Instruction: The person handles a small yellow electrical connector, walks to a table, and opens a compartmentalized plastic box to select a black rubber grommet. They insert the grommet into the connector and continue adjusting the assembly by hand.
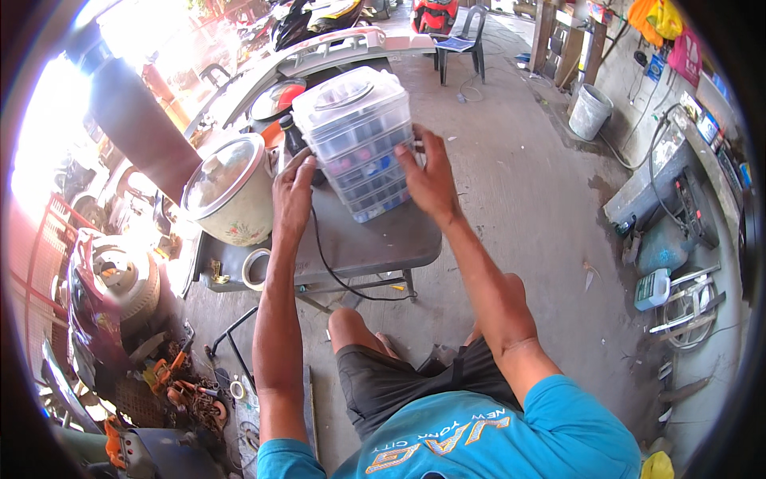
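Observation:
A clear plastic stacked storage box (pixel 363 148) with several tiers stands over the front part of a dark table (pixel 383 247). Small coloured items show through its walls, and its lid has a round raised ring. My right hand (pixel 431 177) grips the box's right side, thumb on the near face and fingers round the corner. On the opposite side my left hand (pixel 294 191) holds the left edge, its fingertips partly hidden. Whether the box's base touches the tabletop, I cannot tell. Just beyond my left hand is a dark bottle (pixel 292 136).
A floral rice cooker (pixel 231 195) with a glass lid stands left of my left hand. A tape roll (pixel 255 269) sits at the table's edge, where a black cable (pixel 323 255) hangs. A plastic chair (pixel 463 46) and a grey bucket (pixel 590 112) are farther off.

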`<state>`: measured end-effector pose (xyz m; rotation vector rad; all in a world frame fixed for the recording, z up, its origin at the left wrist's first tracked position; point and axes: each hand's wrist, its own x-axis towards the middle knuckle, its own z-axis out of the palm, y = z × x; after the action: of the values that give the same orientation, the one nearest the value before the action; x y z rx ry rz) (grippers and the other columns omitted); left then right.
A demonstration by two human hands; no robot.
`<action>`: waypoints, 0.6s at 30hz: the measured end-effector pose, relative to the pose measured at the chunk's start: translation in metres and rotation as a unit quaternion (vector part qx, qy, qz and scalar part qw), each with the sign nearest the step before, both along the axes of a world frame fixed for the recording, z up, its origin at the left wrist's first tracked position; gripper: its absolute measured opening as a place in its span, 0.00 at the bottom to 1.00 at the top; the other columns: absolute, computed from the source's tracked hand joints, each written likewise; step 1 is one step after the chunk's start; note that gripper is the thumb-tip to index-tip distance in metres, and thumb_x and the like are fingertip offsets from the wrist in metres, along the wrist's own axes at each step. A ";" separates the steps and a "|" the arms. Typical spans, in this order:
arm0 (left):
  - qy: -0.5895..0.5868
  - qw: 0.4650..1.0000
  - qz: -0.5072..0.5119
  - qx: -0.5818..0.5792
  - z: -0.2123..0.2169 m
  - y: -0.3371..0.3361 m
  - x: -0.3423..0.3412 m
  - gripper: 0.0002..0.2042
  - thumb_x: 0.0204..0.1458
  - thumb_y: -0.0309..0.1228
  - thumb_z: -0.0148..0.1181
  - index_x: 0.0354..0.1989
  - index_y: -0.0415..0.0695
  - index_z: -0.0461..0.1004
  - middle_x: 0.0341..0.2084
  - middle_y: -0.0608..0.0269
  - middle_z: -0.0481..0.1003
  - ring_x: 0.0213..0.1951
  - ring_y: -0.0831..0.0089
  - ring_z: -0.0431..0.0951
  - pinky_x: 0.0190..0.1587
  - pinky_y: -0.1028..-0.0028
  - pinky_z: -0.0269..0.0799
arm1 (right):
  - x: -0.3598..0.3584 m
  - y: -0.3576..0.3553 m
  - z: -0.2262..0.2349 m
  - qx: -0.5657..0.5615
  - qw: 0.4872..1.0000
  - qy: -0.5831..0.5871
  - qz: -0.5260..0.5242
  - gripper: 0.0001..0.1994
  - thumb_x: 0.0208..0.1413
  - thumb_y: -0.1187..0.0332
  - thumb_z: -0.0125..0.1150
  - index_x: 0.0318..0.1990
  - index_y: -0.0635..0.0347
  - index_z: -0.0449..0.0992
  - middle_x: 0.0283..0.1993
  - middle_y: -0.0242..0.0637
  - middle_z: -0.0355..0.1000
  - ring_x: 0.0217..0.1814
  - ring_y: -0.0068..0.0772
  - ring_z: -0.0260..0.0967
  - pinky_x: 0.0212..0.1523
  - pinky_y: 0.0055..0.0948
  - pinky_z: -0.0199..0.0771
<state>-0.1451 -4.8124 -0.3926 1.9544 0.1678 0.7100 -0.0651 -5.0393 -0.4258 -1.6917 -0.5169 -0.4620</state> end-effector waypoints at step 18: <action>0.053 0.997 -0.047 -0.037 -0.034 0.055 0.014 0.47 0.52 0.70 0.61 0.62 0.35 0.67 0.51 0.58 0.73 0.49 0.69 0.72 0.52 0.64 0.68 | -0.067 -0.005 0.000 0.008 0.992 -0.010 0.125 0.24 0.61 0.69 0.62 0.65 0.63 0.70 0.62 0.49 0.70 0.65 0.51 0.68 0.64 0.49 0.68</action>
<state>-0.1314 -4.7572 -0.4261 1.9172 0.1639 0.5327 -0.1320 -5.0443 -0.4254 -1.5821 -0.7268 -0.2996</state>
